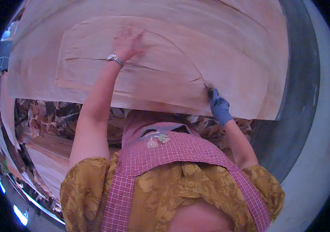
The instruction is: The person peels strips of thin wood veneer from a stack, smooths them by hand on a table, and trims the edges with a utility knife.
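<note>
My bare left hand point(128, 43), with a metal wristwatch point(115, 59) at the wrist, lies spread on a thin pale wood veneer sheet point(168, 83). My right hand point(220, 106), in a blue glove, is closed around a small dark tool point(210, 92) at the sheet's near right part; its kind is mostly hidden by the fingers. From the tool a curved line runs up and left across the veneer toward my left hand. Dark splits cross the sheet below my left hand. Under it lies a larger veneer sheet point(246, 46).
Broken veneer scraps point(45, 118) are heaped below the near edge, in front of my checked apron point(180, 149). A dark grey strip point(304, 77) borders the stack on the right, with pale floor point(329, 116) beyond. More wood sheets point(47, 166) lie at the lower left.
</note>
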